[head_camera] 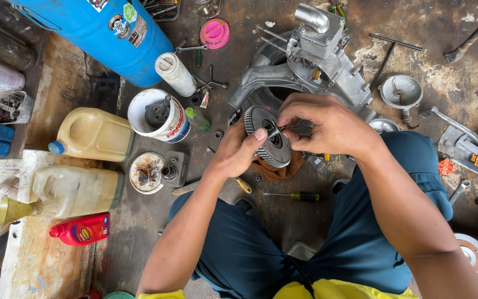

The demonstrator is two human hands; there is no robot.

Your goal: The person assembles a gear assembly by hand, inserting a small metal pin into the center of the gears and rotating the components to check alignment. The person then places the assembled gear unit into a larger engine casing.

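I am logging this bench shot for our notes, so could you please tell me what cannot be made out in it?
Head view only:
- The small part pinched at the toothed gear's centre: covered by the right hand.
- The gear's far side: hidden behind the left hand.
- The blue drum: cut off by the top edge.
- Contents of the white tub: too dark and small.

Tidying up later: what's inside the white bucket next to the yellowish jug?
Inside the white bucket sits a dark toothed gear part with a shaft sticking up. Anything beneath it, and the bucket's bottom, is covered from view.
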